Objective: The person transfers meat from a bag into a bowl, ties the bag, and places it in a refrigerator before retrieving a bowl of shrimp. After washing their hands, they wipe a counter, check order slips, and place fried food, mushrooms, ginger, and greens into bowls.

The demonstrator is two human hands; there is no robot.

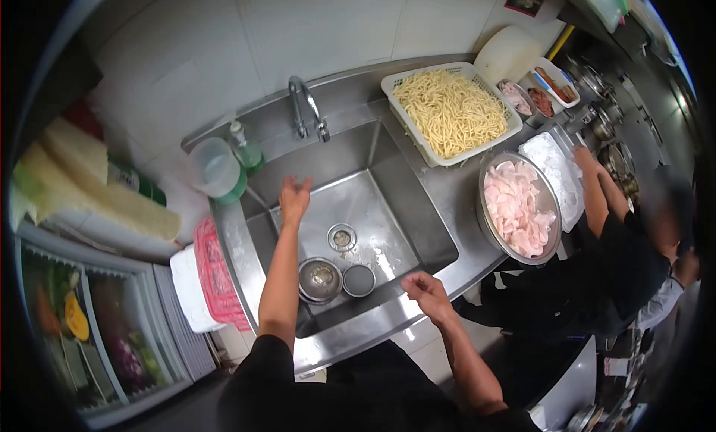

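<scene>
My left hand (295,199) reaches over the left part of the steel sink (358,208), below the curved faucet (302,107). Its fingers are apart and nothing shows in them. Near the sink's front right edge my right hand (426,294) hovers with its fingers curled in; no object shows in it. On the sink floor lie a round metal bowl (320,280) and a smaller round metal cup (359,280), close to the drain (341,238). A green soap bottle (246,150) and a clear plastic tub (216,167) stand at the sink's left corner.
Right of the sink are a white basket (418,137) of yellow noodles (451,111) and a metal bowl (488,227) of pale sliced meat (520,208). Another person (626,260) in black works at the right. A glass-front fridge (97,335) and pink basket (216,275) stand left.
</scene>
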